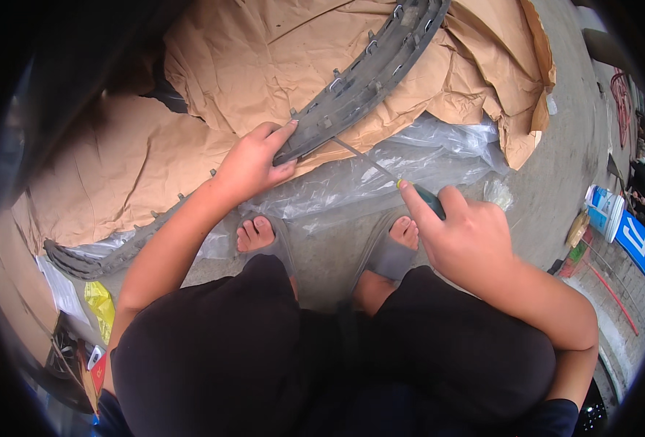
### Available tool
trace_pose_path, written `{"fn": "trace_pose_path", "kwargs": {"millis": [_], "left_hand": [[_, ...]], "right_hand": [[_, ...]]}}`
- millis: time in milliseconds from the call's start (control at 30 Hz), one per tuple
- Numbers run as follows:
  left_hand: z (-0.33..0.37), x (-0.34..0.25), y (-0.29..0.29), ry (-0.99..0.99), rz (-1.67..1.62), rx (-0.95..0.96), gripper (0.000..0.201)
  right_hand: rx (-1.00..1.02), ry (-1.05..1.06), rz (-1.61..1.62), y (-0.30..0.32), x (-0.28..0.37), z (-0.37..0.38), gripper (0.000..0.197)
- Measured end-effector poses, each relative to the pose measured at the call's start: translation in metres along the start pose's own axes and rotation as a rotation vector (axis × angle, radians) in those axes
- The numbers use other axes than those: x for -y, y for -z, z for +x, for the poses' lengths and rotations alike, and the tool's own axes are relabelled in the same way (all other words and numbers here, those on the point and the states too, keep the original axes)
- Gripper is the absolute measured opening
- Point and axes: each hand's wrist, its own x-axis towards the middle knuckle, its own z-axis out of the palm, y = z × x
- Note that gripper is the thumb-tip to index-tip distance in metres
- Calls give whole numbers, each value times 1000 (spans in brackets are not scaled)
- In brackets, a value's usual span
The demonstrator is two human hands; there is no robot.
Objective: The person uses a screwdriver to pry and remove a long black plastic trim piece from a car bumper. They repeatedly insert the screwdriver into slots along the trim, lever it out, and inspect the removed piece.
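A long, curved strip of dark plastic trim (370, 84) with small clips along its edges runs from the top of the view down to the lower left, passing behind my left forearm. My left hand (253, 164) pinches it near the middle, thumb on the near edge and fingers over the far one. In my right hand (468, 237) is a screwdriver (368, 161) with a green handle, mostly covered by my fingers. Its thin metal shaft points up and left, and the tip meets the trim's near edge, just right of my left hand.
Crumpled brown paper (227, 54) lies under the trim, with clear plastic sheeting (439, 153) along its near side. My feet in grey sandals (395, 261) stand close by. At right are a bucket (605, 211), a blue sign (637, 246) and a reddish hose (619, 105).
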Motion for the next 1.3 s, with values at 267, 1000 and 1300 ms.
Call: {"fn": "trace_pose_path", "kwargs": {"millis": [267, 1000, 1300], "left_hand": [[-7, -27, -10, -158, 317, -367, 62], [-58, -32, -67, 308, -461, 117, 82], [-49, -24, -52, 365, -381, 205, 65]], "right_hand": [[275, -33, 114, 32, -16, 67, 31], [372, -92, 186, 41, -27, 85, 34], [296, 8, -64, 61, 9, 73, 44]]}}
